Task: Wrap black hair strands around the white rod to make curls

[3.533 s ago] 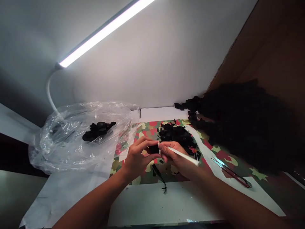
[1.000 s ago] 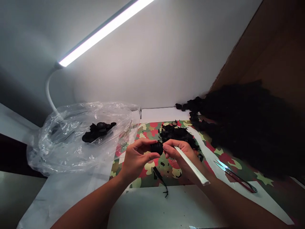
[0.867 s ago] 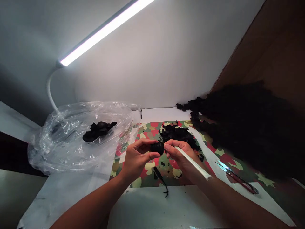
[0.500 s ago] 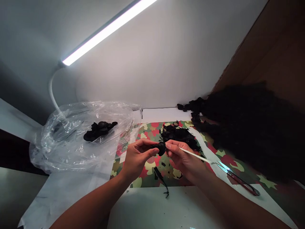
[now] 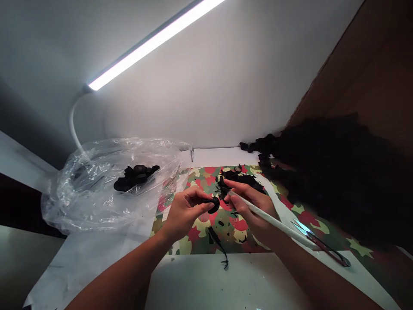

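Between the thumb and fingers of my left hand [image 5: 183, 213] is a small round black part [image 5: 214, 206], rubber-like, with its rounded face to the right. My right hand [image 5: 253, 211] grips a slim white stick-like tool [image 5: 274, 221], its tip just right of the black part and apart from it; I cannot make out what the tip is. Behind my right hand lies a heap of black trimmed scraps [image 5: 243, 177]. A thin curled black strip [image 5: 218, 244] rests below the hands on the patterned sheet [image 5: 193, 234].
At left, a clear plastic bag [image 5: 97, 202] has several black parts [image 5: 134, 177] on or in it. A large black pile [image 5: 338, 172] fills the right side. A pointed shiny metal tool [image 5: 325, 247] lies right of my forearm. A lit lamp [image 5: 155, 45] hangs above.
My right hand and the white tool have drawn back slightly from the black part, with the index finger lifted. The left hand still holds the part, now turned a little and slightly lower.
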### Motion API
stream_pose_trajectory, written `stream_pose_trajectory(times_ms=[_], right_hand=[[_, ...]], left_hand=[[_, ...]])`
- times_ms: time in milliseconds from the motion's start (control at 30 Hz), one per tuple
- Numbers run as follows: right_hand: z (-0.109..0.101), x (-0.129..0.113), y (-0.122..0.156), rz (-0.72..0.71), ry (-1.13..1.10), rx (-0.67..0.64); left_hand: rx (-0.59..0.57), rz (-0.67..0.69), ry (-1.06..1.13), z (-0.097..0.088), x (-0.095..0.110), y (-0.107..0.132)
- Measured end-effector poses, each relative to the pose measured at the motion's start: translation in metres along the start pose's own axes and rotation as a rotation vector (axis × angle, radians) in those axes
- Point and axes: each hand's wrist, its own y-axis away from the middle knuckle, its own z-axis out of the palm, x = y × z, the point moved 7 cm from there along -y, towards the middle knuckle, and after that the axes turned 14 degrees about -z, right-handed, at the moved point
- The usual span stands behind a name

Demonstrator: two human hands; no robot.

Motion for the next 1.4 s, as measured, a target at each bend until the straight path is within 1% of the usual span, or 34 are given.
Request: stream_pose_trajectory(times_ms=[67,100,200,267,367,433,700,833,1067,1167,1233,1300,1400], right_hand=[[0.001,0.0,0.002,-0.014,0.0,0.02],[0.002,-0.002,0.003,-0.051,0.005,0.017],[0.006,-0.014,0.001,-0.272,0.061,-0.027],[0.009,-0.023,0.0,-0.399,0.097,-0.087],[0.015,-0.032,0.0,-0.526,0.145,-0.175],[0.017,-0.036,0.001,-0.591,0.176,-0.186],[0.021,-0.039,0.002,-0.663,0.269,-0.191],[0.022,-0.042,0.002,-0.726,0.348,-0.184],[0.028,-0.04,0.009,-0.863,0.466,-0.142],[0.032,-0.037,0.012,-0.878,0.518,-0.169],[0.031,-0.036,0.011,-0.849,0.535,-0.16],[0.025,-0.034,0.007,-0.762,0.532,-0.114],[0.01,-0.029,-0.001,-0.564,0.456,-0.002]], left_hand=[[-0.021,0.001,-0.001,0.001,-0.001,-0.001],[-0.028,0.001,-0.007,0.001,-0.001,-0.001],[-0.044,0.001,-0.017,0.002,-0.001,-0.001],[-0.045,0.007,-0.019,0.002,-0.001,0.0],[-0.036,0.006,-0.028,0.003,0.0,-0.001],[-0.026,-0.005,-0.029,0.003,0.001,-0.001],[-0.027,-0.075,-0.002,0.002,-0.004,-0.002],[-0.018,-0.082,-0.01,0.002,-0.004,-0.003],[-0.047,-0.117,0.03,0.004,-0.007,-0.002],[-0.056,-0.132,0.035,0.004,-0.01,-0.002],[-0.055,-0.151,0.042,0.004,-0.012,-0.002],[-0.05,-0.163,0.05,0.004,-0.013,-0.002],[-0.048,-0.159,0.06,0.005,-0.011,-0.001]])
